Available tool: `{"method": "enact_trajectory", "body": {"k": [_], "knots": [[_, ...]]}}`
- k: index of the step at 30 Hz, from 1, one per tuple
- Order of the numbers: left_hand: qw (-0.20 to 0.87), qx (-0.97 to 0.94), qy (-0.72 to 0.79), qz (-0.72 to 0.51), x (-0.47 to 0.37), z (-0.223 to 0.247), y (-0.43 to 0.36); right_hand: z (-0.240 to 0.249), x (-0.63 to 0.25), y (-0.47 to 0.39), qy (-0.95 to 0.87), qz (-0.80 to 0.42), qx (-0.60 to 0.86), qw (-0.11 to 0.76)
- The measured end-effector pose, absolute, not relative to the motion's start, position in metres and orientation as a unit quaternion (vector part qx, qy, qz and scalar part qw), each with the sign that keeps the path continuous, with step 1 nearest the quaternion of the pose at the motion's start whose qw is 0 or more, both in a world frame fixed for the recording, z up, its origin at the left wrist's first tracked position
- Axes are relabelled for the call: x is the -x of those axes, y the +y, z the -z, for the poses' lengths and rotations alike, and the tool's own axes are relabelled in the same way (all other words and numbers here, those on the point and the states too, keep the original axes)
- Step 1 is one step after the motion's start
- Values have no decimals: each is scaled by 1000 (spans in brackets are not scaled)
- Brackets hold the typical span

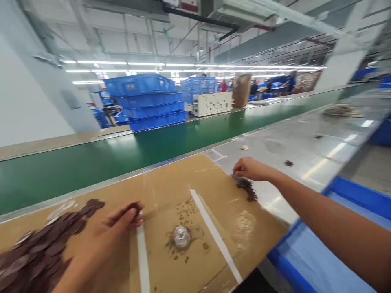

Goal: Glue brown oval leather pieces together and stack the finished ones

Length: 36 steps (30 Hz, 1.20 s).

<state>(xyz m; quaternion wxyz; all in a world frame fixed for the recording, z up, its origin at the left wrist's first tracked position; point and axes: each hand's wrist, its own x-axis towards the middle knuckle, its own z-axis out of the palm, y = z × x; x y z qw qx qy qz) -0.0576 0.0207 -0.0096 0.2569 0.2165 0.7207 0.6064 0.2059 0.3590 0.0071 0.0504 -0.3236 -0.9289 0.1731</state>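
Observation:
My left hand [122, 224] is closed in a pinch, a thin dark brown disc [136, 206] showing at its fingertips; motion smears it a little. Beside that hand, to the left, lies a heap of dark brown discs [45, 248]. My right hand [252, 169] has its fingers pressed together at the board's right edge, on something greyish that I cannot make out. Just below those fingers is a leaning row of dark brown discs [249, 191]. Between my hands, a round silvery knob [181, 237] stands on the brown board [165, 183], with brown stains around it.
Beyond the board runs a green conveyor belt [171, 138]. Stacked blue crates [152, 101] and a cream metal box [214, 103] stand behind it. A blue bin [360, 195] sits at right, below the metal table [275, 146]. White tape strips [214, 234] cross the board.

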Motion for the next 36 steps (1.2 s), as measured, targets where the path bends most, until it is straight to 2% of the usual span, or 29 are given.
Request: {"method": "enact_trajectory", "body": {"k": [3, 6, 9, 11, 22, 26, 36], "knots": [[294, -223, 679, -635, 45, 10, 27, -17, -187, 342, -924, -214, 289, 125], [272, -232, 716, -600, 47, 12, 24, -31, -157, 304, -910, -314, 210, 170], [220, -254, 791, -512, 49, 9, 18, -46, -131, 257, -872, -454, 71, 167], [202, -258, 803, -497, 50, 5, 15, -49, -120, 233, -853, -501, 13, 145], [148, -317, 794, -497, 57, 22, 17, -21, -115, 202, -903, -424, -17, 60], [159, -270, 785, -535, 55, 15, 17, -22, -114, 200, -904, -423, -20, 60], [159, -254, 787, -540, 52, 4, 23, -15, -110, 197, -897, -431, -44, 85]]}}
